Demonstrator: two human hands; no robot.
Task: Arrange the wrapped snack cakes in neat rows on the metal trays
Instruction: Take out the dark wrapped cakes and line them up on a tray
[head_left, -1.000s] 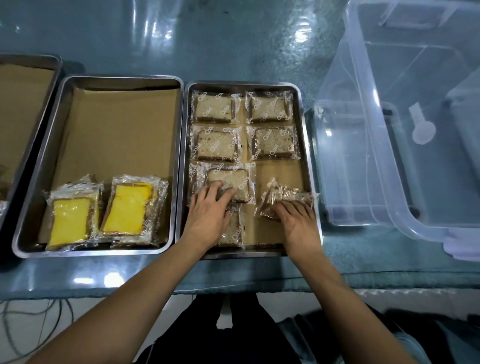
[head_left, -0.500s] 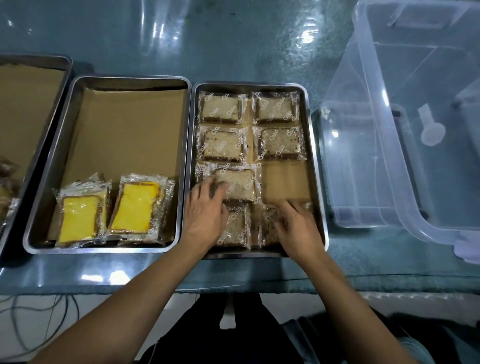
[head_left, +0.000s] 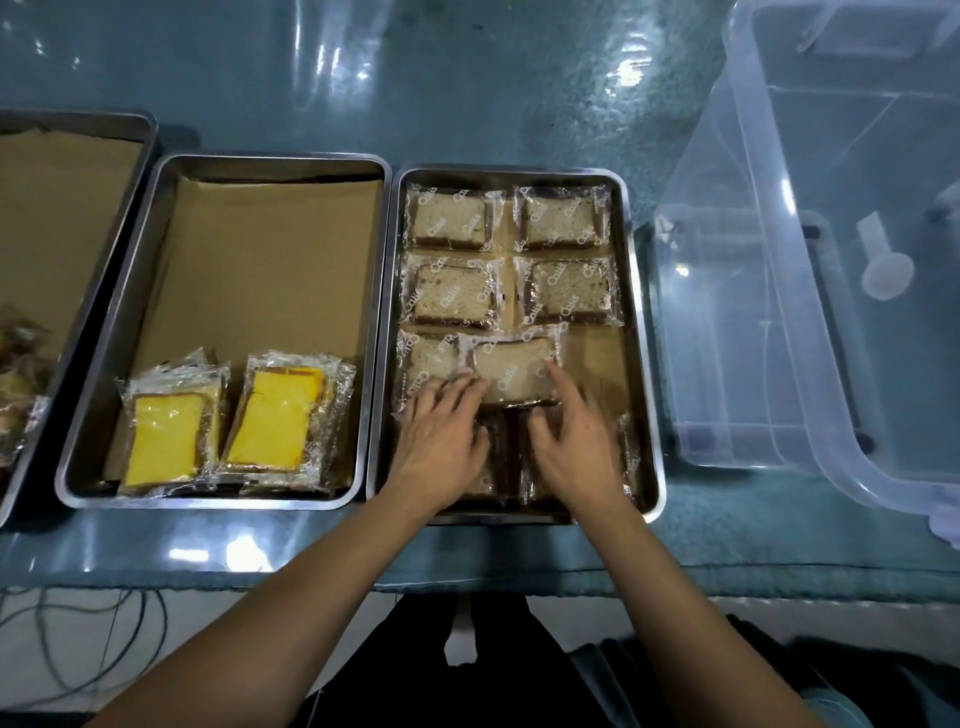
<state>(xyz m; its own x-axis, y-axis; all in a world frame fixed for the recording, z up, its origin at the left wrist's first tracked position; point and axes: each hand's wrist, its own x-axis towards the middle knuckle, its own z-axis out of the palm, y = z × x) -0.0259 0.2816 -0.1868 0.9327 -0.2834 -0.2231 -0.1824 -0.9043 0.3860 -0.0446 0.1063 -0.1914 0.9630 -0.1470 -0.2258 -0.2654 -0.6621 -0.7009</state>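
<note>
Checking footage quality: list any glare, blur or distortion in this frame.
Head view: light glare streaks the glossy table; both the left hand and right hand are motion-blurred; wide-angle bending curves the clear bin and tray edges.

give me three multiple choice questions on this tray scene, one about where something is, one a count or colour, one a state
1. Where do the yellow cakes lie?
A. near end of the middle tray
B. inside the clear bin
C. far end of the right tray

2. How many yellow cakes show in the middle tray?
A. two
B. five
C. none

3. What is the state of the clear plastic bin?
A. full of cakes
B. holds no cakes, only a small white scoop-like piece
C. closed with a lid

Key: 1 A, they sit at the tray's near end; 2 A, two wrapped yellow slices lie side by side; 3 B, its walls and floor show through with no cakes inside.
</note>
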